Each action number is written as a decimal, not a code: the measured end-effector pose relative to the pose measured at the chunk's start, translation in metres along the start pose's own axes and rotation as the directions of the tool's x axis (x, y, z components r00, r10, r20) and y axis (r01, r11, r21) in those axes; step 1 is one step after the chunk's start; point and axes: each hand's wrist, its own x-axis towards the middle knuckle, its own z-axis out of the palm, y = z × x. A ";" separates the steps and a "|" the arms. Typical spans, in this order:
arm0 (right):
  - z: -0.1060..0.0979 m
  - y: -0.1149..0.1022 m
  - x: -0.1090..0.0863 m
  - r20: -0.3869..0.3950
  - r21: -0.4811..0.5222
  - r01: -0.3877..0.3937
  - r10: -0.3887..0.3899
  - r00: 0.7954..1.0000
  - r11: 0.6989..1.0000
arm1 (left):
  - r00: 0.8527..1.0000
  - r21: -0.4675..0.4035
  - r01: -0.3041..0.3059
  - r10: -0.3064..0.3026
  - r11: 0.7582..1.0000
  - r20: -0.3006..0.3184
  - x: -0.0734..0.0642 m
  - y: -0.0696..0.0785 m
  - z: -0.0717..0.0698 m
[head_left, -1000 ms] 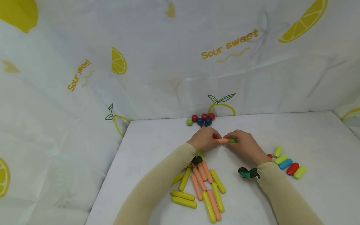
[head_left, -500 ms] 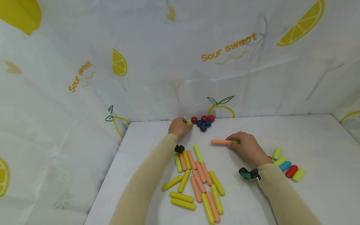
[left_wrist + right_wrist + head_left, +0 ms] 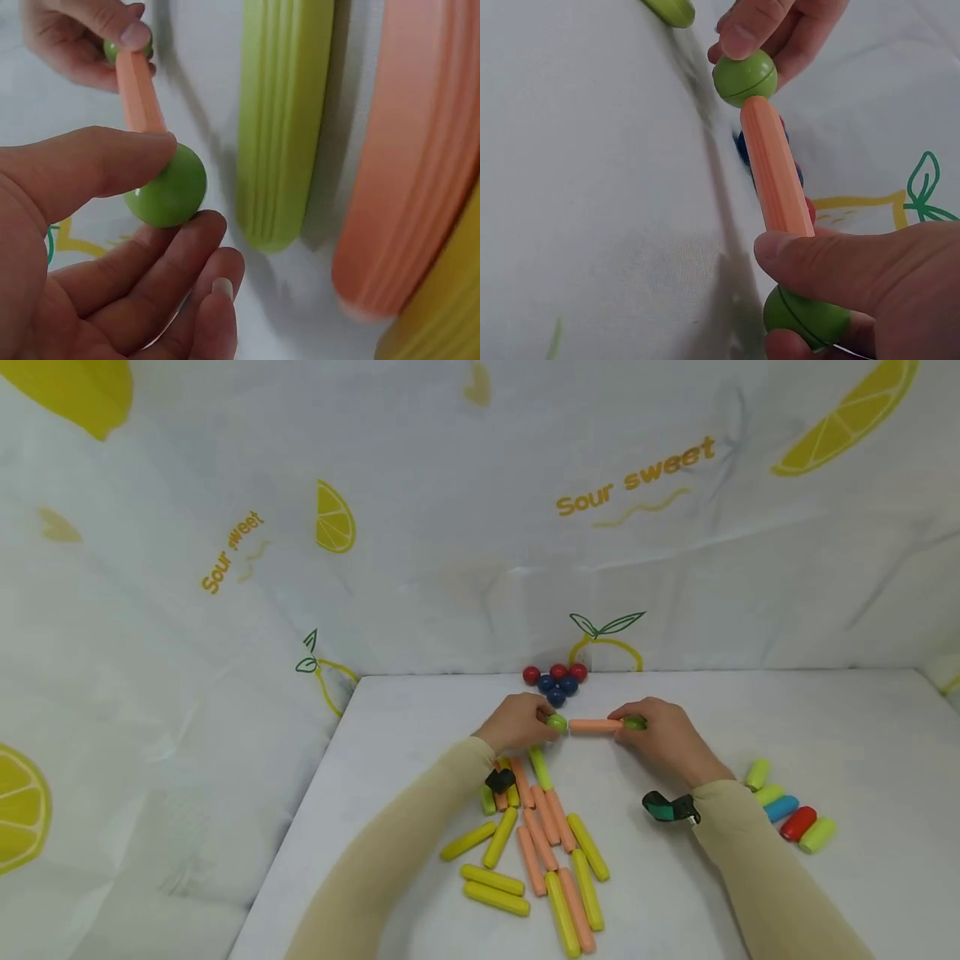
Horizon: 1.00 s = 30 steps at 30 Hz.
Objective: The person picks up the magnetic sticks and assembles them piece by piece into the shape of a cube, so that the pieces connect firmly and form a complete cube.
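My left hand (image 3: 517,722) pinches a green ball (image 3: 171,191) between thumb and fingers. Opposite it, my right hand (image 3: 666,742) holds an orange ribbed stick (image 3: 776,169), thumb on its near end. A second green ball (image 3: 806,316) sits at that end, within the right hand's grasp. The stick lies level between the hands, its free end pointing at the left hand's ball. In the right wrist view that ball meets or nearly meets the stick's tip; whether they are joined I cannot tell. Both hands are above the white table (image 3: 660,877).
Red balls (image 3: 558,671) and blue balls (image 3: 556,697) cluster at the table's back edge. Several orange sticks (image 3: 531,860) and yellow sticks (image 3: 497,899) lie in front of the left hand. Short pieces, including a red one (image 3: 798,823) and a blue one (image 3: 782,807), lie right of the right arm.
My left hand let go of the orange stick, reached to the back-left green ball, and brought it to the stick's free end. The right hand keeps holding the stick and its other ball.
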 end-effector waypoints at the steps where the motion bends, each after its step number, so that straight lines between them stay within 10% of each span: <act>1: -0.001 0.000 0.001 -0.002 -0.003 0.009 -0.009 1.000 1.000 | 1.000 0.004 0.002 -0.002 1.000 -0.002 0.001 0.002 0.001; 7: -0.005 0.000 0.003 -0.024 -0.013 0.003 -0.003 1.000 1.000 | 1.000 -0.006 -0.011 0.011 1.000 -0.021 0.006 0.003 0.001; 12: -0.007 0.003 0.002 -0.011 -0.008 -0.014 0.014 1.000 1.000 | 0.991 0.112 -0.130 0.127 0.985 0.028 -0.024 -0.006 -0.013; 21: -0.019 0.014 -0.002 0.007 0.017 -0.069 0.069 0.998 0.997 | 0.883 0.413 -0.466 0.383 0.783 0.270 -0.057 -0.027 -0.012; 30: -0.009 0.016 0.001 0.014 0.044 -0.077 0.076 0.997 0.996 | 0.878 0.465 -0.470 0.345 0.751 0.331 -0.063 -0.025 -0.011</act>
